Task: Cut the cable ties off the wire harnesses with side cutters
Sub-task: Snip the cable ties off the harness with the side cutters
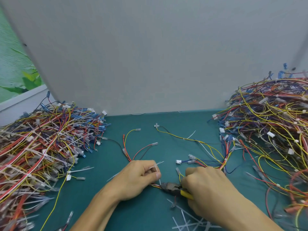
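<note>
My two bare hands meet low in the centre of a green bench (180,120), seen from above.

My left hand (138,178) has its fingers curled tight round one wire harness (133,155). The harness's red, yellow and black leads fan out beyond my knuckles towards the grey wall. A pale tie tail sticks out from between my fingertips.

My right hand (205,185) has its fingers wrapped round the yellow handles of the side cutters (170,188). The dark cutter head points left and sits at the bundle just beside my left thumb, where a small white cable tie (159,181) stands up. Blur keeps me from telling whether the jaws have closed through it.

To my left lies a heaped pile of harnesses (41,147), and a second pile (266,130) is to my right. Loose cut ties (188,220) lie near my right wrist.

I judge this to be the cutting step on the harness in hand. The next move calls for the blades to catch only the plastic strap, clear of the wire insulation. Then comes a firm squeeze while my left hand keeps the bundle steady.
</note>
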